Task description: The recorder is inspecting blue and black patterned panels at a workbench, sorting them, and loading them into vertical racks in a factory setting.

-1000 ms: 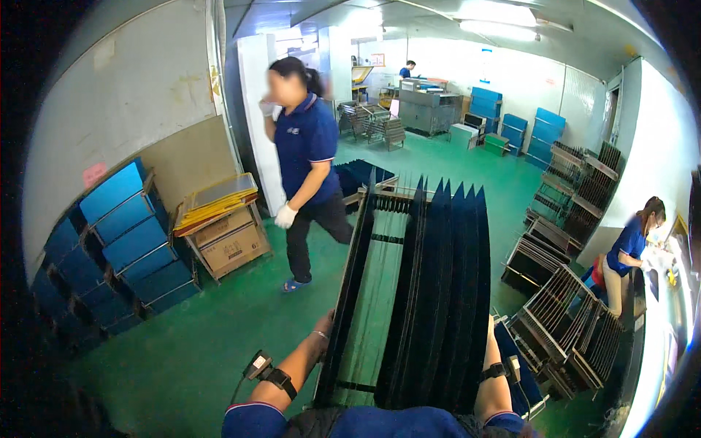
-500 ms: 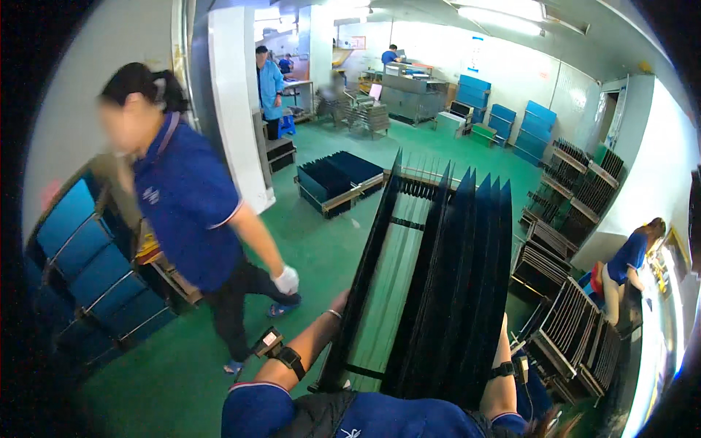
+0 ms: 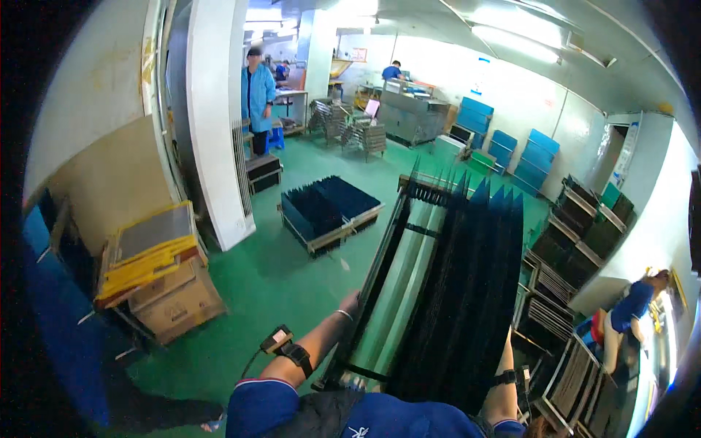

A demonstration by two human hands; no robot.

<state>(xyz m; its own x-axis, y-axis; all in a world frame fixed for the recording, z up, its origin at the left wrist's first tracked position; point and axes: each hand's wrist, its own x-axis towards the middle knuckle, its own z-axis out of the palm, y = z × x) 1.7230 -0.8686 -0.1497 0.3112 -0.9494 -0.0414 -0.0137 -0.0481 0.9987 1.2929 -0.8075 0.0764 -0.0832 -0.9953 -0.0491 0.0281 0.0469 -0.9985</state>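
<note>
I carry a long rack (image 3: pixel 401 306) in front of my body, tilted away from me. Thin dark panels (image 3: pixel 467 292) stand in rows along its right side, and a pale green gap shows between its left rails. My left hand (image 3: pixel 350 301) grips the rack's left side, its fingers hidden behind the frame. On the right side, my right forearm (image 3: pixel 504 394) reaches up along the rack, with the hand mostly covered by the panels. Both forearms wear black straps with small devices.
A low rack of dark panels (image 3: pixel 332 215) stands on the green floor ahead. To the left are a cardboard box (image 3: pixel 179 303), yellow-edged frames (image 3: pixel 153 248) and a white pillar (image 3: pixel 219 131). Racks (image 3: pixel 562 285) line the right, where a person (image 3: pixel 629 310) bends. Another person (image 3: pixel 258 95) stands farther back.
The co-worker in navy has passed to the lower left, leaving only part of the body and a foot in view. The view has shifted; I still carry the rack.
</note>
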